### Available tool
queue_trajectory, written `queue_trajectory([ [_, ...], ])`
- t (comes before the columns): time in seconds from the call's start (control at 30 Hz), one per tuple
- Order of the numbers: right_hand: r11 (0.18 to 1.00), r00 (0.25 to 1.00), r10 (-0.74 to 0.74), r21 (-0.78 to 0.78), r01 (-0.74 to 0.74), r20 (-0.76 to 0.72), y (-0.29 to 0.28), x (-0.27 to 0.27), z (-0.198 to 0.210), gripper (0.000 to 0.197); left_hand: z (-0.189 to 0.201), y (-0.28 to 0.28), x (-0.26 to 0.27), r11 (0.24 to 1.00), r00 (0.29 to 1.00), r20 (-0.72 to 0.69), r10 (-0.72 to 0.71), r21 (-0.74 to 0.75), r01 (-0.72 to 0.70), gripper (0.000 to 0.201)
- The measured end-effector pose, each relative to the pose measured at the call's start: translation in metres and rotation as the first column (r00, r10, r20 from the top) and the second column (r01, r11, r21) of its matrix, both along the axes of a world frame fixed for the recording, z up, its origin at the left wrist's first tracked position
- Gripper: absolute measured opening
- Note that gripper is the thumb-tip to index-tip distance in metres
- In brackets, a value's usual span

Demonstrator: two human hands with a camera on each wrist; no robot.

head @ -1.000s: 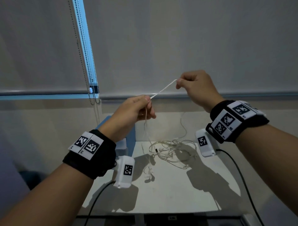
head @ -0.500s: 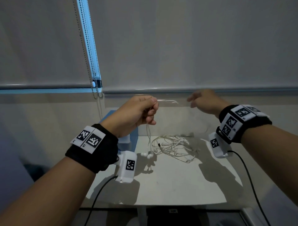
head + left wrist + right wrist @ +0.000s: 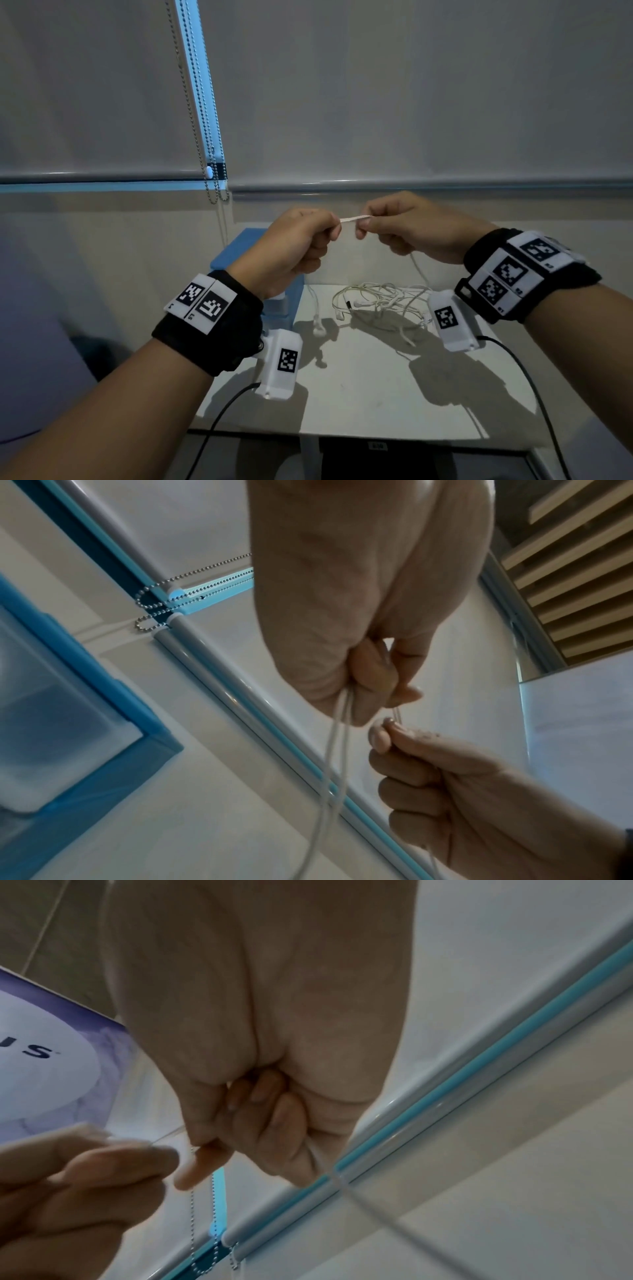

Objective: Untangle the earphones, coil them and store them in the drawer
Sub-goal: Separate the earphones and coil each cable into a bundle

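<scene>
At about nine o'clock of the tabletop stands a blue plastic drawer unit with frosted fronts (image 3: 251,250), partly hidden behind the left hand (image 3: 294,246). That hand is held up in the air, curled closed, its thumb and forefinger pinching a strand of the thin white earphone cable (image 3: 354,218); from its underside two strands drop toward the table, where a white earbud (image 3: 319,329) lies just below it. A short taut length of cable runs from the left hand across to the right hand (image 3: 407,228), at three o'clock of it and close by, which pinches the other end of that length between thumb and forefinger, its remaining fingers folded into the palm. Another strand falls from the right hand down to a loose tangled heap of white earphone cable (image 3: 383,301) at twelve o'clock on the pale grey tabletop (image 3: 370,397). Behind, at eleven o'clock, a beaded metal blind chain (image 3: 195,102) hangs against the grey roller blinds (image 3: 411,85).
</scene>
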State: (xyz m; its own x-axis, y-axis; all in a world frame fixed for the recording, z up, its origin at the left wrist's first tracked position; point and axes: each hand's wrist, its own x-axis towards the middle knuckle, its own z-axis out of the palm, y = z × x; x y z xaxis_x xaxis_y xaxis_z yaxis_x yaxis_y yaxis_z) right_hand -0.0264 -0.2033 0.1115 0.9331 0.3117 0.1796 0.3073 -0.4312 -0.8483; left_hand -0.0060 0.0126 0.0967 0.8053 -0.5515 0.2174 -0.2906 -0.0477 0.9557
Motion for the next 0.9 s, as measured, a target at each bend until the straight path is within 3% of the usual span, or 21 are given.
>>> queue_trajectory([
  [0.07, 0.998, 1.000, -0.018, 0.053, 0.019, -0.020, -0.013, -0.002, 0.001, 0.012, -0.002, 0.002, 0.002, 0.999, 0.999, 0.001, 0.039, 0.004, -0.039, 0.040],
  [0.17, 0.990, 0.996, -0.089, 0.114, 0.088, 0.012, -0.030, -0.001, 0.001, 0.020, -0.004, 0.004, 0.005, 0.995, 0.996, -0.041, 0.085, -0.047, -0.087, 0.045],
  [0.3, 0.964, 0.951, -0.218, -0.103, 0.244, 0.218, -0.033, 0.000, -0.007, 0.027, -0.005, 0.004, 0.005, 0.992, 0.994, -0.104, 0.047, -0.110, -0.058, 0.043],
  [0.43, 0.922, 0.911, -0.226, -0.226, 0.315, 0.345, -0.035, 0.006, -0.020, 0.032, -0.004, 0.008, 0.003, 0.970, 0.986, -0.151, -0.065, -0.241, 0.027, 0.031],
  [0.57, 0.920, 0.919, -0.172, -0.276, 0.278, 0.354, -0.030, 0.005, -0.027, 0.030, -0.003, 0.009, 0.006, 0.923, 0.979, -0.194, -0.063, -0.384, -0.017, 0.031],
  [0.7, 0.884, 0.974, -0.024, -0.451, 0.126, 0.225, -0.011, -0.011, -0.023, 0.024, -0.006, 0.003, 0.005, 0.882, 0.979, -0.205, -0.012, -0.463, -0.086, 0.034],
  [0.9, 0.864, 0.982, 0.127, -0.502, -0.040, 0.141, 0.016, -0.040, -0.019, 0.026, -0.012, -0.003, -0.002, 0.749, 0.946, -0.310, -0.097, -0.649, -0.136, 0.035],
])
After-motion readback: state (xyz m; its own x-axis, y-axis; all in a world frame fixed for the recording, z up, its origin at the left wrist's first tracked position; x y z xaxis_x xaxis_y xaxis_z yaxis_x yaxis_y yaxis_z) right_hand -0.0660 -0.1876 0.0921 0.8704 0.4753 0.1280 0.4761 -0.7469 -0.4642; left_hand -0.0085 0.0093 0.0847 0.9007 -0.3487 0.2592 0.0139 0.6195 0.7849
